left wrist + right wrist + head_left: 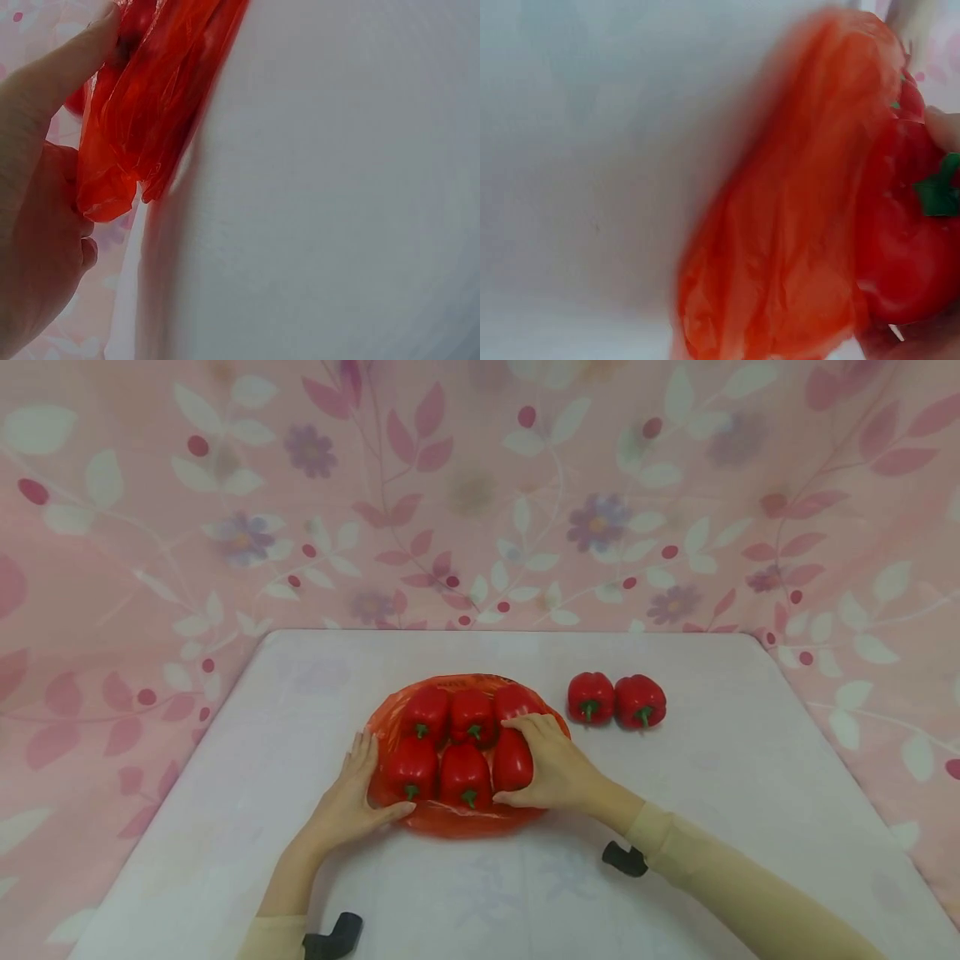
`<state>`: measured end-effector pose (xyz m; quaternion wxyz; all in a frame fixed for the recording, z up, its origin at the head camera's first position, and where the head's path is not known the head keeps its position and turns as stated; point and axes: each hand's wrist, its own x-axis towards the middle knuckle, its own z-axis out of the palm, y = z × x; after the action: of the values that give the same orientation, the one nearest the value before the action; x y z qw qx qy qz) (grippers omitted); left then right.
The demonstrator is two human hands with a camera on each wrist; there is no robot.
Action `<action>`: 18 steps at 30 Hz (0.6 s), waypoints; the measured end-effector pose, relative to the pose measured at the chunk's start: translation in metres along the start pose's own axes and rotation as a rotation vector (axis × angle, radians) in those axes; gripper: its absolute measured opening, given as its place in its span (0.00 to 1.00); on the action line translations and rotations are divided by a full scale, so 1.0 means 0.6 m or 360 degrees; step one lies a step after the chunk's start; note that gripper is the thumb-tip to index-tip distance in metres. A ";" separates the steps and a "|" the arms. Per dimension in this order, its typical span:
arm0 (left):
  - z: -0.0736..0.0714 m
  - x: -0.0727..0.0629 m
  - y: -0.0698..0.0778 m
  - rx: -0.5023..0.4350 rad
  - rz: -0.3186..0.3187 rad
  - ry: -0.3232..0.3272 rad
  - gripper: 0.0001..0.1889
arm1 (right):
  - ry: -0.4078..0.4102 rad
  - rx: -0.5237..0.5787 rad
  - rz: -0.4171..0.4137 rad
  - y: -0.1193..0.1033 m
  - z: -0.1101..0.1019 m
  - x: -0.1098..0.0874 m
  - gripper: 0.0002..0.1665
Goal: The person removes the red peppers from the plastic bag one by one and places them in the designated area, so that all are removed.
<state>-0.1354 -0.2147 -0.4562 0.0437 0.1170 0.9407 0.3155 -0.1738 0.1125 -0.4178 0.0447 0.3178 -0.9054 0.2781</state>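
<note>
1. Table (225, 793): white-covered, everything sits on it.
2. Orange plastic bag (457, 831): mid-table, mouth spread wide around six red peppers. Looks thin, limp, likely slippery; shouldn't hold shape alone. Best taken by the rim, both sides, peppers' weight kept low.
3. Right hand (561, 768): comes in from the right, gripping one pepper, fingers at its far end, thumb at its near end.
4. Left hand (351, 806): at the bag's left edge, fingers straight along the side, thumb spread toward the front. Touching the plastic, not clenched.
5. Loose pair of peppers (590, 695): outside the bag, to its far right, side by side.
6. Held pepper (512, 762): front right, in the bag mouth. Glossy, smooth, probably light and firm; may slide. Grip across the body.
7. Green stems (470, 798): small, probably poor handles; avoid pulling there.
</note>
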 end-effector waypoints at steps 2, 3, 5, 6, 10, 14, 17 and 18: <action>0.000 0.000 0.000 0.0005 0.0005 -0.0004 0.63 | 0.0040 0.0067 0.0001 -0.002 -0.011 0.000 0.54; 0.000 0.000 0.000 0.0006 0.0006 -0.0006 0.63 | 0.0064 0.0103 0.0005 -0.003 -0.017 0.000 0.53; 0.000 0.000 0.000 0.0008 0.0009 -0.0006 0.63 | 0.0115 0.0162 0.0007 -0.005 -0.028 0.000 0.53; 0.000 0.000 0.000 0.0010 0.0011 -0.0006 0.63 | 0.0141 0.0186 0.0002 -0.006 -0.032 -0.001 0.54; 0.000 0.000 0.001 0.0012 0.0015 0.0000 0.62 | 0.0251 0.0216 -0.0036 -0.007 -0.049 -0.001 0.55; 0.001 0.000 0.001 0.0012 0.0017 0.0003 0.62 | 0.0354 0.0233 -0.0116 -0.005 -0.061 0.000 0.56; 0.002 0.001 0.001 0.0014 0.0019 0.0005 0.62 | 0.0416 0.0242 -0.0184 -0.003 -0.069 0.000 0.56; 0.002 0.001 0.000 0.0014 0.0019 0.0005 0.62 | 0.0434 0.0241 -0.0208 -0.002 -0.071 0.001 0.57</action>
<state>-0.1355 -0.2138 -0.4570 0.0398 0.1223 0.9414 0.3119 -0.1774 0.1339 -0.3811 0.1610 0.3378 -0.8448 0.3825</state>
